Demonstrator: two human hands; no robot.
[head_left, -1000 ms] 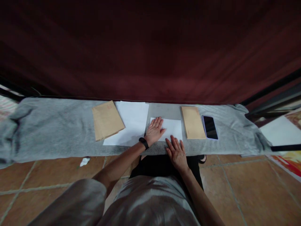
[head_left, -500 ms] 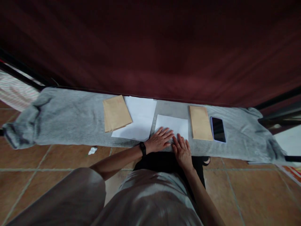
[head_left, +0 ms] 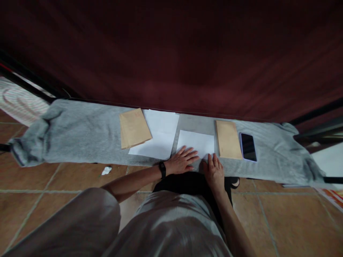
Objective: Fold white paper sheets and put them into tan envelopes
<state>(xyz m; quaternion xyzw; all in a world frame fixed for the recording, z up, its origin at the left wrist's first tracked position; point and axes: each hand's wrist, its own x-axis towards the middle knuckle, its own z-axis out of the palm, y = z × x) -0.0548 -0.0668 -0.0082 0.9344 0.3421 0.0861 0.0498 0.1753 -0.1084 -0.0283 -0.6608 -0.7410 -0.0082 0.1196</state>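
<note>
White paper sheet (head_left: pixel 197 140): lying on the cloth-covered counter (head_left: pixel 80 132), its near edge partly hiding beneath the left hand (head_left: pixel 182 161). Left grip: unclenched, palm facing down, fingers spreading rightward. Right hand (head_left: pixel 214 171): fingers masking the sheet's near right corner; cannot tell whether that grip is pinching. Brown envelopes (head_left: pixel 135 128): partly covering larger white sheets (head_left: pixel 164 130).
</note>
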